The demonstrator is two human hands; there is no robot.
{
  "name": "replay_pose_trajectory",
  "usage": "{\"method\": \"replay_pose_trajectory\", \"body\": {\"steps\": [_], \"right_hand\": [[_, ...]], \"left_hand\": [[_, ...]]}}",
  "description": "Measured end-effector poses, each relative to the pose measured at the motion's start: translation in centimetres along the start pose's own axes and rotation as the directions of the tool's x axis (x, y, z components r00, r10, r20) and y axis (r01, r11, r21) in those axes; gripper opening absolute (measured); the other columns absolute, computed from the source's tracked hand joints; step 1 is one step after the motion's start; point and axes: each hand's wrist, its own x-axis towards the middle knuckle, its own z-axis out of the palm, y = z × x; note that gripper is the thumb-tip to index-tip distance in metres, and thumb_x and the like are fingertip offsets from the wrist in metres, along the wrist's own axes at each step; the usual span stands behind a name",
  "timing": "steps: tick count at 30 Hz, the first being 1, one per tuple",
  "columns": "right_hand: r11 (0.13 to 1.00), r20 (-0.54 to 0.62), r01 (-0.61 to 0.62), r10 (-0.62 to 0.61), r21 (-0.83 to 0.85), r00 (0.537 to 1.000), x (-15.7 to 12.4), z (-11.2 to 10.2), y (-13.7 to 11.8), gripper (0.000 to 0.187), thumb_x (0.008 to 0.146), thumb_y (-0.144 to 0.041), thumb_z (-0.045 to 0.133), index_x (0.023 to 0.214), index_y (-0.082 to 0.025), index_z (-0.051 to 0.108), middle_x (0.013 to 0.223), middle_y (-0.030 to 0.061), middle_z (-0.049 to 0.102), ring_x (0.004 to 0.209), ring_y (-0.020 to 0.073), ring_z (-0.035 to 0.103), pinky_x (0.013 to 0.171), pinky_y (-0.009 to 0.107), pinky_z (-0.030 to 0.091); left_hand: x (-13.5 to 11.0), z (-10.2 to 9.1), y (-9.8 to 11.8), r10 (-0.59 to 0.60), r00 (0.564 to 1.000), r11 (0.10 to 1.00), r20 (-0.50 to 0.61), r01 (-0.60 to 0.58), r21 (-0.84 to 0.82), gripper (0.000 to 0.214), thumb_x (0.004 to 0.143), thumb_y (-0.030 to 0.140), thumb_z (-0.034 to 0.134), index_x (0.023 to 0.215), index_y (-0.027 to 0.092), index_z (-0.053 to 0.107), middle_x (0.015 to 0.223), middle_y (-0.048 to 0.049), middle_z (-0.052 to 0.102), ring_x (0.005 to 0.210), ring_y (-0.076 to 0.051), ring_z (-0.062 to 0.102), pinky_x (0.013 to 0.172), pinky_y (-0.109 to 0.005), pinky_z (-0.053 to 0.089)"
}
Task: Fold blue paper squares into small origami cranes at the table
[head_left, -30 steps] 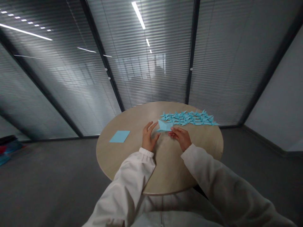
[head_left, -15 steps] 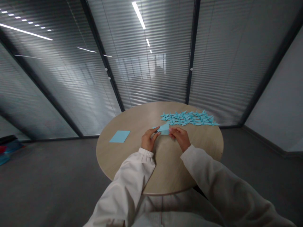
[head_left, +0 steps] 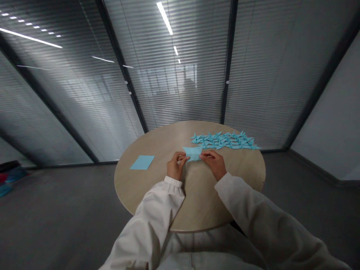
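A creased light-blue sheet of origami paper (head_left: 192, 153) is held up between my two hands, over the middle of the table. My left hand (head_left: 176, 165) pinches its left side between thumb and fingers. On the right side, my right hand (head_left: 214, 162) grips the paper's edge in the same way. Just behind the paper and to the right lie several folded blue paper cranes (head_left: 225, 141) in close rows. A flat stack or sheet of blue square paper (head_left: 142, 162) rests to the left of my left hand.
The round wooden table (head_left: 146, 198) has its near edge against my lap. Behind it stands a glass partition with blinds (head_left: 182, 101). Dark-and-red items (head_left: 12, 174) sit on the floor at far left, blurred.
The paper has opened out flatter and turned to face me. My left fingers have shifted slightly left and down its side; my right hand has barely moved.
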Motion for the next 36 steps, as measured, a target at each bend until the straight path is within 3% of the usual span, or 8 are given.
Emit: {"method": "replay_pose_trajectory", "body": {"steps": [10, 18, 26, 36], "right_hand": [[0.993, 0.022, 0.095, -0.093, -0.077, 0.995, -0.2, -0.1, -0.8, 0.023, 0.071, -0.042, 0.061, 0.075, -0.020, 0.067, 0.080, 0.0035, 0.061, 0.071, 0.0157, 0.054, 0.064, 0.029, 0.042], [0.989, 0.031, 0.105, -0.102, -0.100, 0.994, -0.1, -0.1, -0.4, 0.024, 0.070, -0.043, 0.063, 0.075, -0.020, 0.068, 0.080, 0.0036, 0.061, 0.073, 0.0158, 0.055, 0.065, 0.028, 0.044], [0.987, 0.040, 0.124, -0.120, -0.100, 0.992, -0.1, -0.1, -0.6, 0.022, 0.070, -0.040, 0.065, 0.076, -0.019, 0.068, 0.080, 0.0038, 0.062, 0.074, 0.0159, 0.056, 0.065, 0.028, 0.044], [0.982, 0.053, 0.126, -0.119, -0.140, 0.991, -0.2, 0.1, -0.3, 0.024, 0.073, -0.041, 0.061, 0.074, -0.018, 0.067, 0.077, 0.0038, 0.062, 0.069, 0.0152, 0.056, 0.064, 0.028, 0.044]], "left_hand": [[0.0, -0.1, -0.1, 0.059, 0.998, 0.998, -0.008, -0.058, 0.032, 0.007, 0.069, 0.029, 0.066, 0.074, 0.023, 0.067, 0.076, -0.0002, 0.068, 0.076, -0.017, 0.064, 0.076, -0.024, 0.045], [0.0, -0.3, -0.6, 0.130, 0.990, 0.985, 0.053, -0.136, 0.108, 0.019, 0.078, 0.036, 0.057, 0.081, 0.021, 0.068, 0.082, -0.0015, 0.068, 0.078, -0.016, 0.062, 0.076, -0.025, 0.045], [0.4, -0.2, -1.1, 0.343, 0.939, 0.914, 0.004, -0.334, 0.229, 0.021, 0.081, 0.033, 0.054, 0.079, 0.017, 0.067, 0.082, -0.0063, 0.064, 0.084, -0.017, 0.057, 0.079, -0.031, 0.045], [0.5, -0.2, -0.8, 0.359, 0.933, 0.905, -0.009, -0.346, 0.245, 0.017, 0.082, 0.030, 0.054, 0.080, 0.017, 0.065, 0.080, -0.0044, 0.060, 0.079, -0.015, 0.056, 0.075, -0.028, 0.044]]}}
